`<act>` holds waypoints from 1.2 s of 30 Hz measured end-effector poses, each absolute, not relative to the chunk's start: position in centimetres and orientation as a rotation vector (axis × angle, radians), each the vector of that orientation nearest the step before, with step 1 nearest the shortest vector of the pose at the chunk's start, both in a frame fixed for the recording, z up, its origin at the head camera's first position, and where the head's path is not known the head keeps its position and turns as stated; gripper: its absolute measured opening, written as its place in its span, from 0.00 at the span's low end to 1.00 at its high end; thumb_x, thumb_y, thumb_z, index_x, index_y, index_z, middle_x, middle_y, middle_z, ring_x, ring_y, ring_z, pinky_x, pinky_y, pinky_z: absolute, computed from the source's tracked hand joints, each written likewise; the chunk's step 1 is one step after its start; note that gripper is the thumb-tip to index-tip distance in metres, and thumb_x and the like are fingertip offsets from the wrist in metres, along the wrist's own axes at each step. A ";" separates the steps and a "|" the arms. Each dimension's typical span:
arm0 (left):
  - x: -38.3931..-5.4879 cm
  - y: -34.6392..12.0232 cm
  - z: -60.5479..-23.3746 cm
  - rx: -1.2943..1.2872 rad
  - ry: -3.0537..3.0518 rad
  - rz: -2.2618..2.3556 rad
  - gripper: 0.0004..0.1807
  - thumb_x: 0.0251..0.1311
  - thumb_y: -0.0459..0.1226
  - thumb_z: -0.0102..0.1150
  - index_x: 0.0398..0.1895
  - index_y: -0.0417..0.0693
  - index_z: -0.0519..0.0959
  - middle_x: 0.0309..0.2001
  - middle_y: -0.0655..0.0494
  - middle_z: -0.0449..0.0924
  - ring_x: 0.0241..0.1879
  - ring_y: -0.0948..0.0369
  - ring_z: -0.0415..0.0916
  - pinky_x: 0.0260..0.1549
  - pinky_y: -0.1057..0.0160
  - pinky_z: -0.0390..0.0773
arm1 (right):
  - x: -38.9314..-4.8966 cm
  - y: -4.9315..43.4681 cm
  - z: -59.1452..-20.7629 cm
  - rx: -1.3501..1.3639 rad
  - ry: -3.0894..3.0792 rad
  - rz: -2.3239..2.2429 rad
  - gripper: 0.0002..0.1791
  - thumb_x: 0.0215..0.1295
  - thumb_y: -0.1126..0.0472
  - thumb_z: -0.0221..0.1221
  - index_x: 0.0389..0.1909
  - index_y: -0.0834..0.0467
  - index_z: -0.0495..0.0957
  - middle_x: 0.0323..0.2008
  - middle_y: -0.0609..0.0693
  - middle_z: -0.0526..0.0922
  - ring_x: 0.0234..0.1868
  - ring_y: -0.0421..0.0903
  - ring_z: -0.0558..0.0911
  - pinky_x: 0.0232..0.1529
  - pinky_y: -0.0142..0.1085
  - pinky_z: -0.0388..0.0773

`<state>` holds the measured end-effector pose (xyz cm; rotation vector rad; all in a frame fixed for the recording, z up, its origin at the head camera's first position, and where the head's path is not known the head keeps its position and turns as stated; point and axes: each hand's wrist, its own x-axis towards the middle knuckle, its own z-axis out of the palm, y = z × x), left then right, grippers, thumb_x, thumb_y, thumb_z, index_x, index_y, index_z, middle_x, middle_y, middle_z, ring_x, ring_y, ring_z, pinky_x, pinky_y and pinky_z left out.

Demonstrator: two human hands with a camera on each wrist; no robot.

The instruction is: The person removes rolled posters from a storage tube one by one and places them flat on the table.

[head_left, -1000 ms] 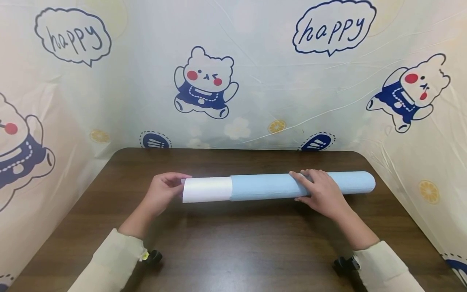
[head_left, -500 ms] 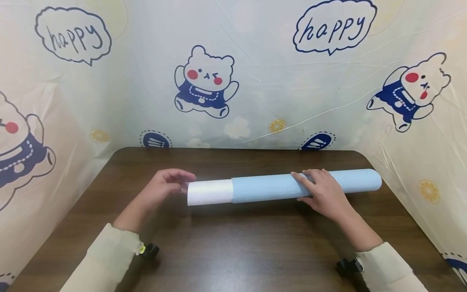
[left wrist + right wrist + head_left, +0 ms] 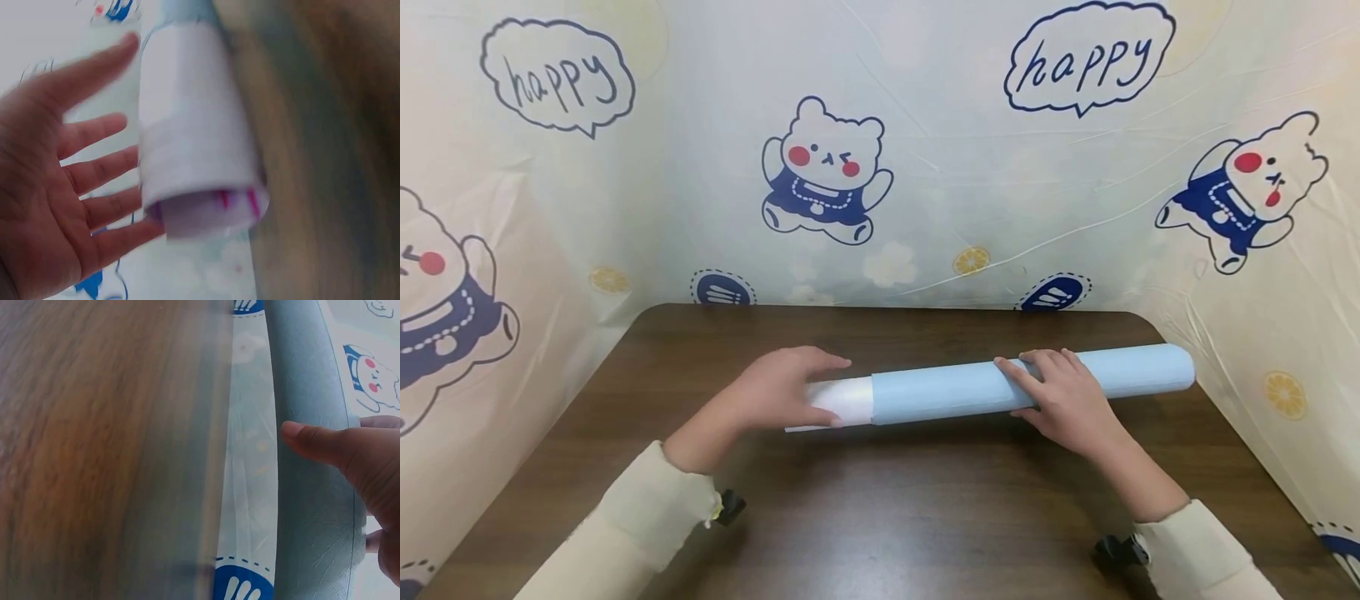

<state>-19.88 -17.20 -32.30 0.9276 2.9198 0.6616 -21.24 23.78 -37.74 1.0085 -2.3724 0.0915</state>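
Note:
A long light blue tube [image 3: 932,392] lies across the view, its rounded end at the right. Out of its left end sticks a white roll [image 3: 853,400], like rolled paper; the left wrist view looks at the roll's hollow mouth [image 3: 209,215], with magenta marks inside. My left hand [image 3: 778,390] is around the white roll's outer end, thumb and fingers spread wide and fairly straight, partly covering it in the head view. My right hand [image 3: 1066,396] grips the blue tube right of its middle, thumb [image 3: 309,439] on the near side and fingers over the far side.
Beneath is a dark brown wooden table [image 3: 880,517] with rounded back corners. A pale curtain [image 3: 940,183] printed with bears and "happy" bubbles stands behind and at both sides. Each sleeve carries a small black wrist device [image 3: 730,507].
My left hand has moved off the roll's open end and forward to the right, spreading around it. The tube's right end has swung slightly away and right; my right hand keeps its grip.

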 end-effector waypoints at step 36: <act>-19.1 -17.5 -33.7 0.930 3.060 0.306 0.42 0.42 0.41 0.80 0.66 0.60 0.74 0.51 0.52 0.82 0.46 0.52 0.79 0.42 0.51 0.80 | -20.6 23.7 -38.1 0.985 -2.364 0.114 0.49 0.34 0.52 0.81 0.63 0.52 0.73 0.48 0.62 0.78 0.47 0.61 0.78 0.48 0.60 0.75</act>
